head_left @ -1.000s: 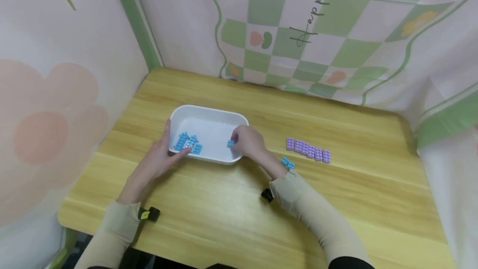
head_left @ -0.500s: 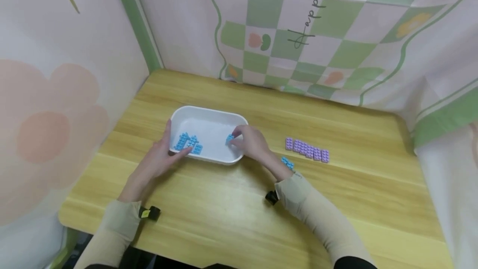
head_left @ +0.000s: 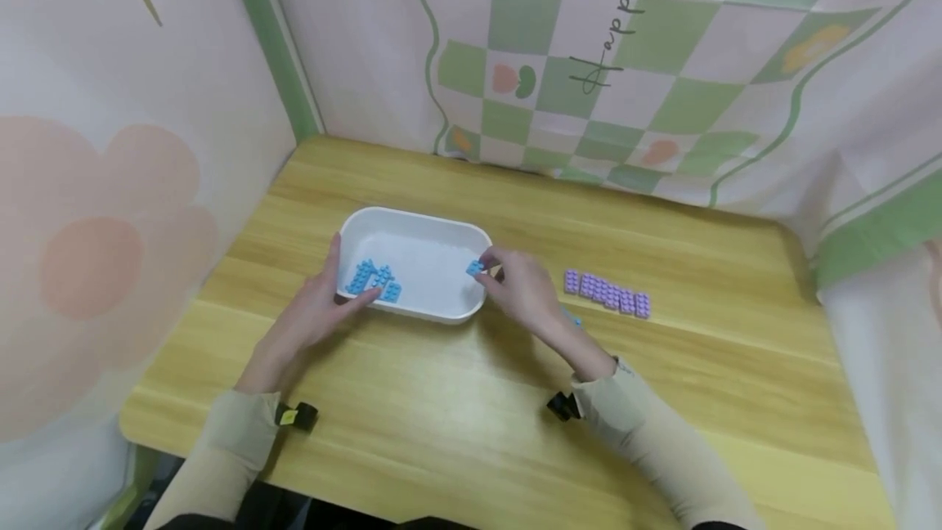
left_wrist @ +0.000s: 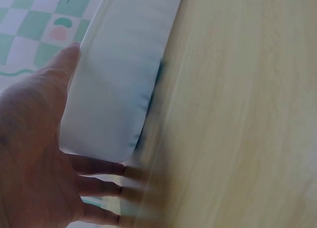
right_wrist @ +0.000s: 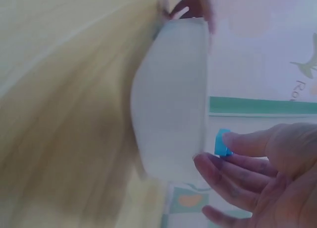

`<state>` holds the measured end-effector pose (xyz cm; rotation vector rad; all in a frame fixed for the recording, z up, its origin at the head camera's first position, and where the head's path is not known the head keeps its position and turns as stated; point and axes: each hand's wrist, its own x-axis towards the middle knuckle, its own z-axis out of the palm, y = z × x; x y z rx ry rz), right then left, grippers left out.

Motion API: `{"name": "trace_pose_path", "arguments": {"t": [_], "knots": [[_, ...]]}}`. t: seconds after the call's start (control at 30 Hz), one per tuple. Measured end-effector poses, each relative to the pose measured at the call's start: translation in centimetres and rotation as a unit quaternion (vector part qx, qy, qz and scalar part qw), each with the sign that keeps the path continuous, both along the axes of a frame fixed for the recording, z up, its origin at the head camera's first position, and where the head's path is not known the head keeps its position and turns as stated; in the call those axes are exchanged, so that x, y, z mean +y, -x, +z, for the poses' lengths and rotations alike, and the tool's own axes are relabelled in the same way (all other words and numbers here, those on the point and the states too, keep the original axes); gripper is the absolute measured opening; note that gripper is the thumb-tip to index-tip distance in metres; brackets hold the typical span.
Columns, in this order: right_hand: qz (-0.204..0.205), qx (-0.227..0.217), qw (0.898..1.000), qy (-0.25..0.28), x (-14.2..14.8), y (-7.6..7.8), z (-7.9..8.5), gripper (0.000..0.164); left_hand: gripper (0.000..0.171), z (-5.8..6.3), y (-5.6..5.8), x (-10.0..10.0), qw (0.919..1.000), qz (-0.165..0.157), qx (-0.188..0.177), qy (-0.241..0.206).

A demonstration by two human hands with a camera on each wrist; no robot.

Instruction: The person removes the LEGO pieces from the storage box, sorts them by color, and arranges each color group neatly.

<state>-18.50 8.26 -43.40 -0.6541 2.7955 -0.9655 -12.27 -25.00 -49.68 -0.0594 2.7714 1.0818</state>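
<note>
The white tray [head_left: 427,256] stands on the table, with several blue building blocks [head_left: 362,276] lying at its left end. My left hand [head_left: 312,311] holds the tray's left front corner, thumb over the front rim. In the left wrist view its other fingers [left_wrist: 101,187] extend around the end wall. Between thumb and fingers, my right hand [head_left: 524,291] pinches a blue building block [head_left: 474,268] above the tray's right end. This block [right_wrist: 222,142] shows beyond the rim in the right wrist view. More blue blocks [head_left: 576,321] are mostly hidden behind the right wrist.
Several purple building blocks [head_left: 605,293] lie in a row on the wooden table [head_left: 441,399], right of the tray. Patterned curtains [head_left: 603,105] hang along the table's back and left side.
My right hand has lifted the blue building block from the tray's floor and moved it right, toward the right rim. The left hand stays at its corner of the tray.
</note>
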Motion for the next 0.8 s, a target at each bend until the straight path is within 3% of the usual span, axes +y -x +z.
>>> {"name": "trace_pose_path", "arguments": {"t": [0.27,0.53,0.8], "knots": [[0.01,0.027,0.999,0.031,2.8,-1.5,1.0,0.016,0.127,0.3,-0.1,-0.1,1.0,0.001,-0.005,0.004],[0.009,0.024,0.997,0.066,6.3,-2.6,-0.2,0.014,0.126,0.2,0.0,0.0,1.0,-0.003,-0.006,0.008],[-0.045,0.026,0.995,0.08,10.7,-3.9,-1.6,0.021,0.125,0.3,0.0,0.0,1.0,-0.003,-0.006,0.0]]}}
